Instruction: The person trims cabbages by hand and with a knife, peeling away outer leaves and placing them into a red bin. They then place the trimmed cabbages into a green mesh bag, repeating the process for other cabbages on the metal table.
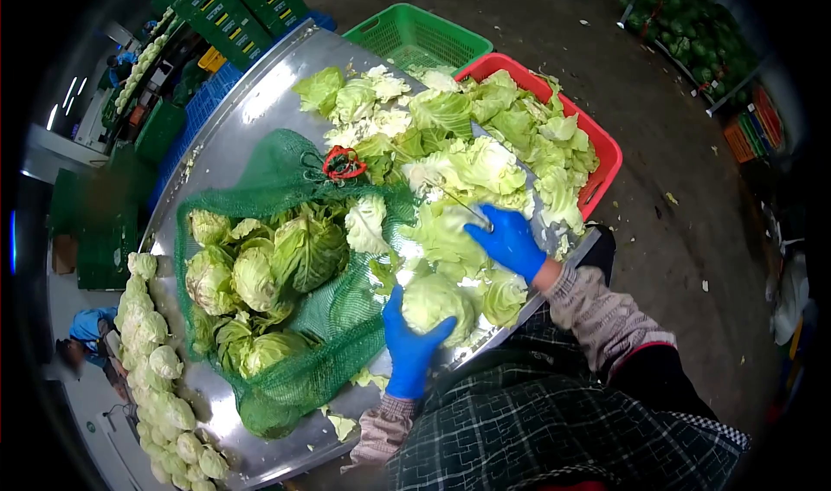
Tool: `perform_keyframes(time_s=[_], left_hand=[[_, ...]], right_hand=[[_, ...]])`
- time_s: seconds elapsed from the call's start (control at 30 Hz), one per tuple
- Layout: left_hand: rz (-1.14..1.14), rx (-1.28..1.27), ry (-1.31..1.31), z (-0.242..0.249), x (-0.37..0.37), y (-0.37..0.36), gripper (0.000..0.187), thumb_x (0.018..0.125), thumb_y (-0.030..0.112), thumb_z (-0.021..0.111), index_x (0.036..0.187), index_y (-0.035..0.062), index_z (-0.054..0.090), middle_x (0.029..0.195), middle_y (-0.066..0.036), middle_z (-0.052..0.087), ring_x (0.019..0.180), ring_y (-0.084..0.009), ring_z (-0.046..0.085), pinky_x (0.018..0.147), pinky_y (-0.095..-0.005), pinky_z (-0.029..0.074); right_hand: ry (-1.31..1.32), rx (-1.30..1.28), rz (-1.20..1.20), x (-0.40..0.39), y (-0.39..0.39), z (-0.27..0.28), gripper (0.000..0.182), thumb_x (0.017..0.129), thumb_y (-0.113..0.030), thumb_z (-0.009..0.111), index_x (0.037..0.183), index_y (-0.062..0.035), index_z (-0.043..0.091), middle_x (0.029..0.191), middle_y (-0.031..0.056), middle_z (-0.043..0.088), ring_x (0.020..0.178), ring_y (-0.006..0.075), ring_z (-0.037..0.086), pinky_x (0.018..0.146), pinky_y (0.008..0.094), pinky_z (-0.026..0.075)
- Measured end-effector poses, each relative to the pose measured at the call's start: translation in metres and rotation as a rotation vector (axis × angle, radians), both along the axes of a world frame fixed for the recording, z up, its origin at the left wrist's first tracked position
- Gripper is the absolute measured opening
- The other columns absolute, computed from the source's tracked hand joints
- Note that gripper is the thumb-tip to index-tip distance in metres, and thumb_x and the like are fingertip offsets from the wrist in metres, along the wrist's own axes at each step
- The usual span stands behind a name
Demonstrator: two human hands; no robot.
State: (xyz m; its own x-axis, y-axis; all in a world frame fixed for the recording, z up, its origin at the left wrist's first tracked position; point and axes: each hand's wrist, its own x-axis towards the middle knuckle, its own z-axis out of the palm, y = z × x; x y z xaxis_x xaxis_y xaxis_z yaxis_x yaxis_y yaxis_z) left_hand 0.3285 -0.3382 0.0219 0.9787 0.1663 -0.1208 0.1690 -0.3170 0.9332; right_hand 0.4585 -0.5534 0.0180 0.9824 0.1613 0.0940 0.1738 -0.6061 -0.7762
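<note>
My left hand [410,342], in a blue glove, has its thumb and fingers spread against the near left side of a pale green cabbage [437,308]. Above and right of that cabbage is my right hand [509,238], also gloved in blue, its fingers curled around a thin knife [459,200] whose blade points up and left over loose leaves [450,231]. A green mesh bag [346,305] lies open at the left, with several whole cabbages [257,276] in it and a red tie [344,163] at its top.
A red crate [606,149] heaped with leaves and a green crate [415,34] stand beyond the metal table [216,158]. Trimmed cabbages [164,362] line the table's left side. A person in blue [90,326] is at the far left. Stacked green crates [212,11] stand behind.
</note>
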Motion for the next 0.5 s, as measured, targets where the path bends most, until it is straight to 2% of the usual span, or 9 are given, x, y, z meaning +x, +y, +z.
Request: perform_keyframes(time_s=[0.03,0.1,0.13,0.17,0.23,0.33,0.43,0.5], left_hand=[[-0.012,0.011,-0.009,-0.005,-0.003,0.001,0.104,0.060,0.031,0.089,0.139,-0.0037,0.031,0.132,-0.019,0.041,0.122,-0.0298,0.043,0.103,-0.0387,0.037],[-0.031,0.037,-0.058,-0.008,-0.002,0.000,0.105,0.060,0.031,0.089,0.140,-0.0034,0.030,0.132,-0.019,0.041,0.122,-0.0300,0.043,0.103,-0.0386,0.037],[-0.043,0.051,-0.086,-0.008,-0.004,-0.002,0.106,0.059,0.031,0.089,0.140,-0.0033,0.029,0.132,-0.019,0.041,0.122,-0.0303,0.043,0.103,-0.0387,0.037],[-0.059,0.066,-0.117,-0.008,-0.003,-0.005,0.107,0.059,0.031,0.089,0.141,-0.0032,0.028,0.132,-0.019,0.041,0.121,-0.0305,0.044,0.103,-0.0387,0.038],[-0.093,0.133,-0.078,0.005,-0.004,-0.009,0.111,0.059,0.032,0.089,0.141,-0.0045,0.025,0.135,-0.021,0.039,0.123,-0.0323,0.042,0.104,-0.0393,0.037],[-0.116,0.164,-0.132,-0.001,-0.007,-0.009,0.113,0.058,0.032,0.089,0.142,-0.0060,0.023,0.136,-0.023,0.038,0.124,-0.0339,0.042,0.105,-0.0399,0.036],[-0.126,0.207,-0.097,-0.002,-0.007,-0.010,0.114,0.058,0.032,0.088,0.142,-0.0056,0.022,0.137,-0.023,0.037,0.126,-0.0332,0.042,0.106,-0.0398,0.035],[-0.107,0.124,-0.087,-0.004,-0.008,-0.010,0.116,0.057,0.033,0.089,0.143,-0.0052,0.021,0.138,-0.023,0.037,0.127,-0.0331,0.041,0.107,-0.0399,0.034]], right_hand=[[-0.119,-0.330,-0.060,0.004,-0.005,0.008,0.066,0.082,-0.041,0.071,0.130,-0.0025,0.048,0.099,0.0184,0.064,0.070,0.0243,0.065,0.059,0.0360,0.051],[-0.165,-0.224,0.024,-0.015,0.008,0.029,0.091,0.073,-0.056,0.072,0.139,-0.0038,0.039,0.112,0.0206,0.061,0.087,0.0347,0.065,0.072,0.0384,0.054],[-0.020,-0.202,0.194,-0.031,0.016,0.041,0.090,0.070,-0.057,0.074,0.136,-0.0042,0.043,0.113,0.0200,0.061,0.092,0.0340,0.065,0.073,0.0401,0.054],[-0.174,-0.128,0.335,-0.044,0.021,0.028,0.091,0.070,-0.064,0.069,0.134,-0.0046,0.046,0.106,0.0175,0.062,0.082,0.0317,0.066,0.073,0.0389,0.054],[0.054,-0.135,0.462,-0.054,0.029,0.021,0.075,0.071,-0.063,0.068,0.119,-0.0054,0.061,0.098,0.0134,0.065,0.082,0.0309,0.066,0.075,0.0383,0.053],[0.131,-0.062,0.442,-0.045,0.026,0.027,0.062,0.072,-0.059,0.069,0.105,-0.0070,0.069,0.088,0.0117,0.067,0.081,0.0303,0.067,0.075,0.0379,0.053],[0.177,-0.052,0.434,-0.037,0.019,0.022,0.056,0.072,-0.055,0.070,0.102,-0.0080,0.071,0.086,0.0128,0.069,0.081,0.0301,0.067,0.074,0.0381,0.053],[0.141,-0.024,0.406,-0.037,0.019,0.011,0.054,0.072,-0.053,0.070,0.103,-0.0092,0.070,0.088,0.0138,0.069,0.079,0.0304,0.068,0.073,0.0385,0.053]])
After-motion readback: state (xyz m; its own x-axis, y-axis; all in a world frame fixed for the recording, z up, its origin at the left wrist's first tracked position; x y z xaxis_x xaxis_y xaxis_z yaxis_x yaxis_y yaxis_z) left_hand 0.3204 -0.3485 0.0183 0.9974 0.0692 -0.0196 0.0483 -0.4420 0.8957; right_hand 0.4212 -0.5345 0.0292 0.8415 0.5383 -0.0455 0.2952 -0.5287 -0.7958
